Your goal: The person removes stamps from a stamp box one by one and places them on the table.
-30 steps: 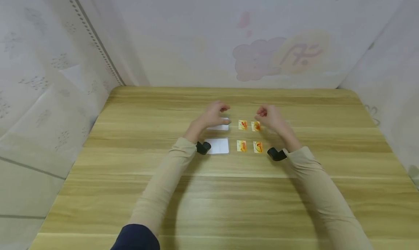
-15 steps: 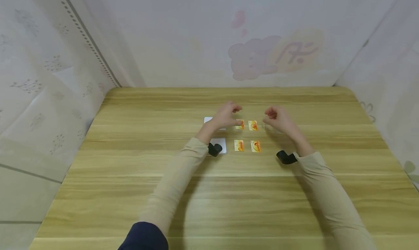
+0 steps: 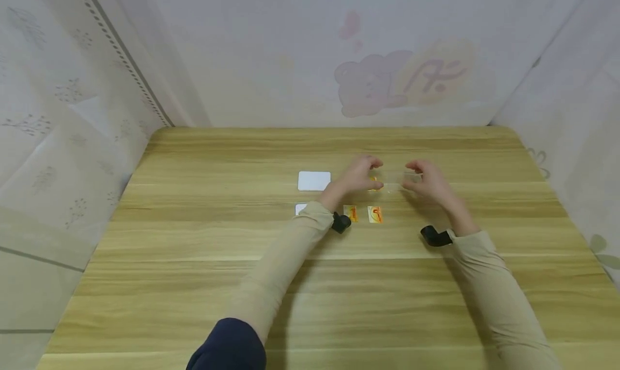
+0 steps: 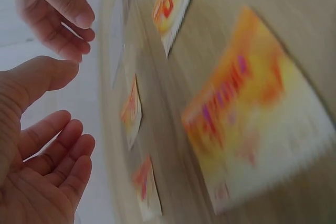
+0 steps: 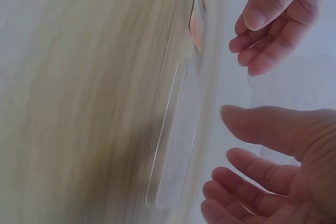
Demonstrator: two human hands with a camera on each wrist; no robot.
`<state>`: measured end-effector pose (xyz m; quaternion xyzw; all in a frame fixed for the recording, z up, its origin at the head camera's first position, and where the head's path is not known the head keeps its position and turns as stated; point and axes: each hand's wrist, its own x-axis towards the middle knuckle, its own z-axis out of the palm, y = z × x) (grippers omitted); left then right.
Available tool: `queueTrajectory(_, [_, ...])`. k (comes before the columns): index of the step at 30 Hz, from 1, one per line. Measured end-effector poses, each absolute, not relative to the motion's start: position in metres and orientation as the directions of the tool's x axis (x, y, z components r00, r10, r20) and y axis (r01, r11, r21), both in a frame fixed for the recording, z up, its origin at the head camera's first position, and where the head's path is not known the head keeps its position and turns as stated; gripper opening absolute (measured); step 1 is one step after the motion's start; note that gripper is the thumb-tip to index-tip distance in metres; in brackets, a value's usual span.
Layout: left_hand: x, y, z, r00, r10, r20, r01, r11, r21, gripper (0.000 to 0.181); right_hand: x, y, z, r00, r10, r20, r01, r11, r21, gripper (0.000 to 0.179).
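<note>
My left hand (image 3: 360, 175) hovers over the back pair of small orange-yellow packets, touching nothing, thumb and fingers apart. It hides one back packet and most of the other packet (image 3: 375, 185). In the left wrist view a front packet (image 4: 252, 114) shows large and blurred. My right hand (image 3: 430, 183) hangs to the right with fingers loosely bent and nothing in them. Beside it a clear, flat plastic piece (image 5: 176, 145) with rounded corners lies on the table; its kind cannot be told. Both hands face each other with a gap between.
A white rounded card (image 3: 314, 181) lies at the back left, and a second white card (image 3: 300, 208) is partly under the left forearm. Two front packets, the left one (image 3: 351, 214) and the right one (image 3: 375, 214), lie on the wooden table (image 3: 349, 300). A patterned curtain (image 3: 271, 58) hangs behind.
My left hand has moved right, from the back white card to over the back packets. My right hand has moved right, off the packets to the clear piece, and its fingers have spread.
</note>
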<state>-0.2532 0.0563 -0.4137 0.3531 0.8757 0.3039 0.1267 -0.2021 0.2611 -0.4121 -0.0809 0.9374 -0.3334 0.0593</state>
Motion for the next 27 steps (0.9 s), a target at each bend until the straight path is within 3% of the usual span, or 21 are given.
queueTrajectory(15, [-0.250,0.096,-0.420,-0.752,0.649,-0.117,0.510,0.684,0.522,0.065,-0.200,0.278,-0.414,-0.966,-0.211,-0.151,-0.093,0.826,-0.556,0.066])
queueTrajectory(27, [-0.248,0.109,-0.429,-0.764,0.623,-0.164,0.500,0.734,0.460,0.062,-0.202,0.286,-0.419,-0.959,-0.201,-0.199,-0.074,0.858,-0.509,0.065])
